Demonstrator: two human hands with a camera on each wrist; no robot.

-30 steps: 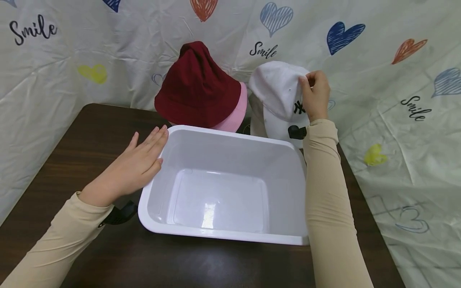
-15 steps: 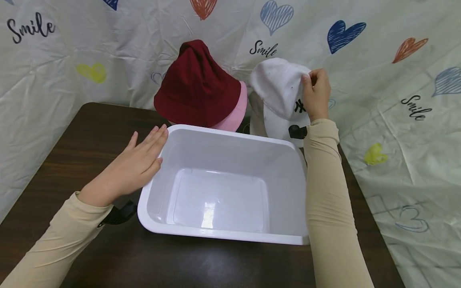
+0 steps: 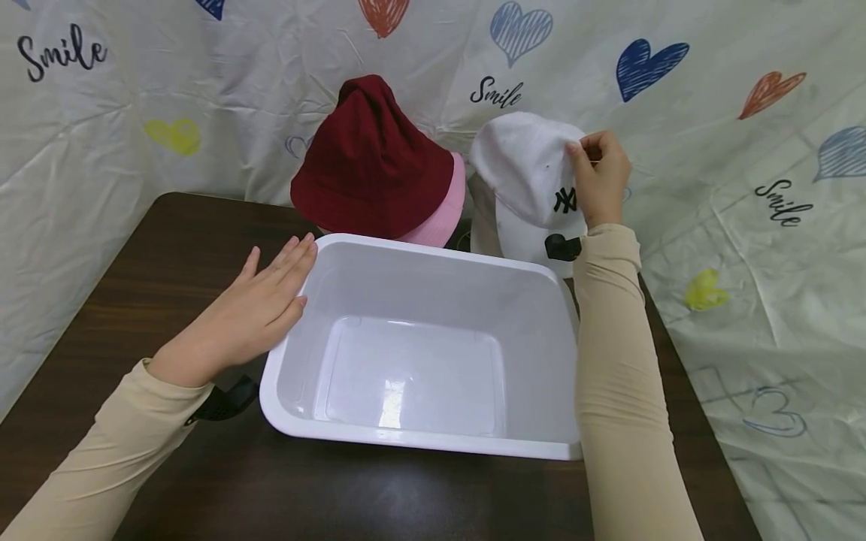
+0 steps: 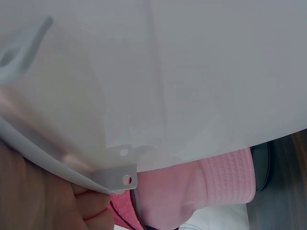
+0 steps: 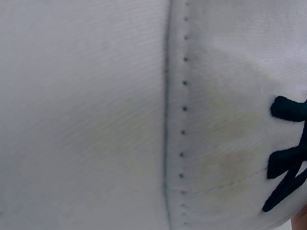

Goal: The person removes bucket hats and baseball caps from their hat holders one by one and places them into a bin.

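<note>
A white plastic tub (image 3: 433, 254) stands on the table with nothing inside it. My left hand (image 3: 250, 312) rests along its left rim, fingers straight. In the left wrist view the tub's outer wall (image 4: 201, 86) fills most of the picture. At the back right, my right hand (image 3: 602, 180) pinches the crown of a white baseball cap (image 3: 521, 161) with a black NY logo. The cap leans upright, bill down, over something off-white (image 3: 482, 222) that it partly hides. The right wrist view shows the cap's stitched seam and logo (image 5: 290, 110) close up.
Behind the tub a dark red bucket hat (image 3: 375, 169) sits on top of a pink hat (image 3: 440, 218). The dark wooden table (image 3: 162, 263) reaches back to a white cloth (image 3: 230, 90) printed with hearts and "Smile".
The right hand and the cap have shifted very slightly to the right, and more of the NY logo shows. The left hand and the tub stay in place.
</note>
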